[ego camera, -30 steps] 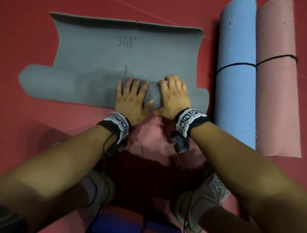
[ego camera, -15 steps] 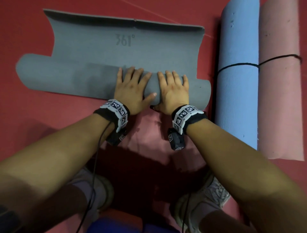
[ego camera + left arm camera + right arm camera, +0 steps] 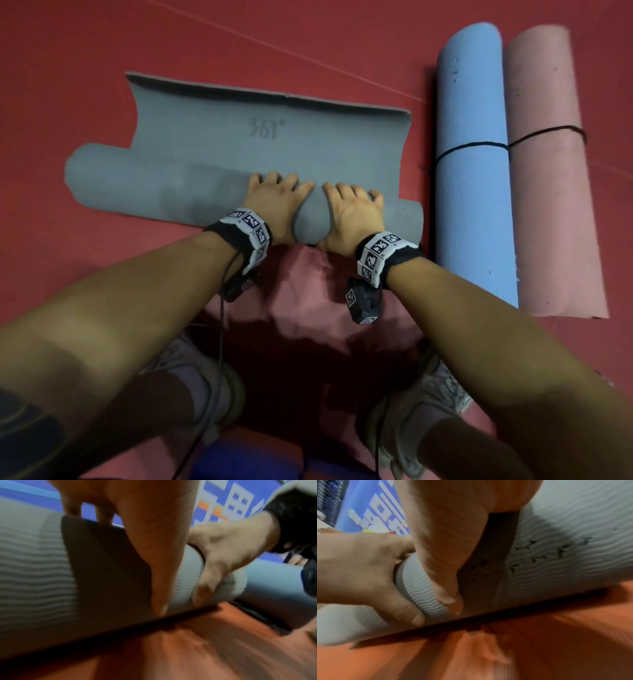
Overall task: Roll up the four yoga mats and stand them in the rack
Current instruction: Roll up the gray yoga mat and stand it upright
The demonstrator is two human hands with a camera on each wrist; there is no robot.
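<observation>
Beyond the grey mat [image 3: 239,144] the red floor [image 3: 85,61] lies bare, open to a hand from the far side and the left. To the right, the rolled blue mat [image 3: 476,205] lies just beside the grey roll's end (only a narrow strip of floor between), with the pink mat [image 3: 551,205] touching it. Near side: two shoes [image 3: 212,387] flank a floor gap.

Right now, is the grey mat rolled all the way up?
No: a flat stretch of the grey mat printed with 361° lies unrolled on the floor beyond the left hand and right hand.
</observation>
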